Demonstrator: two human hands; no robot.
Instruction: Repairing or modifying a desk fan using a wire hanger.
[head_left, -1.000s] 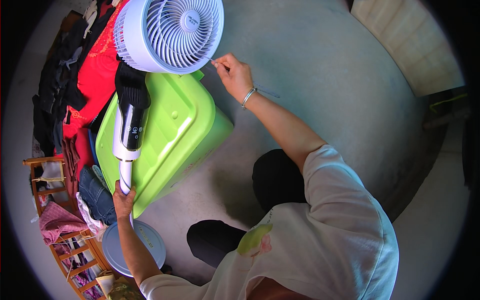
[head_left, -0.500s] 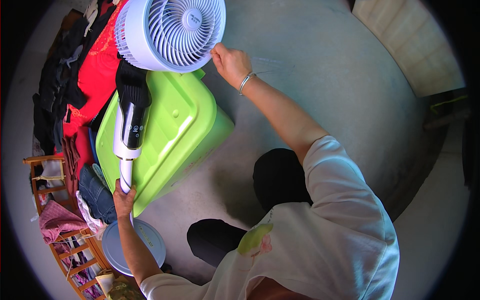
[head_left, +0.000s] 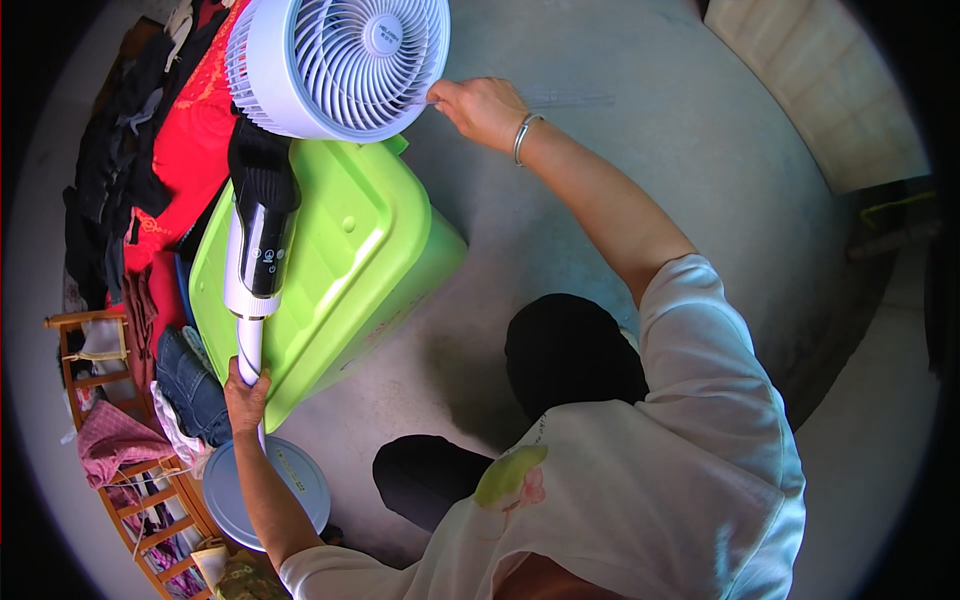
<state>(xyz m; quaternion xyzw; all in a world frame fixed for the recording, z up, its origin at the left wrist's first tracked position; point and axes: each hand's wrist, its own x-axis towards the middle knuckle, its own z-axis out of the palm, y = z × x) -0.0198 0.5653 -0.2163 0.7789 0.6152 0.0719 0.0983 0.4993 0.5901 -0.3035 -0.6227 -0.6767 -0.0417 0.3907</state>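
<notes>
A pale floor fan has a round, spiral-slatted head (head_left: 340, 75) at the top of the view and a black and white control neck (head_left: 262, 240) below it. My left hand (head_left: 246, 395) is wrapped round its white pole (head_left: 250, 340). Below that hand, the pole runs toward a round grey-blue base (head_left: 250, 490). At the right lower rim of the grille, my right hand (head_left: 482, 110) has its fingers pinched together. A thin, see-through stick (head_left: 575, 98) trails from behind this hand; its held end is hidden.
Beneath the fan neck lies a bright green lidded storage bin (head_left: 375, 220). Clothes, including a red garment (head_left: 195, 140) and blue jeans (head_left: 190, 385), crowd the left side with a wooden rack (head_left: 150, 515). A pale panel (head_left: 815, 90) stands at the upper right.
My right hand has shifted slightly up and right along the grille rim, its elbow swinging outward. The see-through stick shows more clearly. My left hand stays on the pole, and the fan has barely moved.
</notes>
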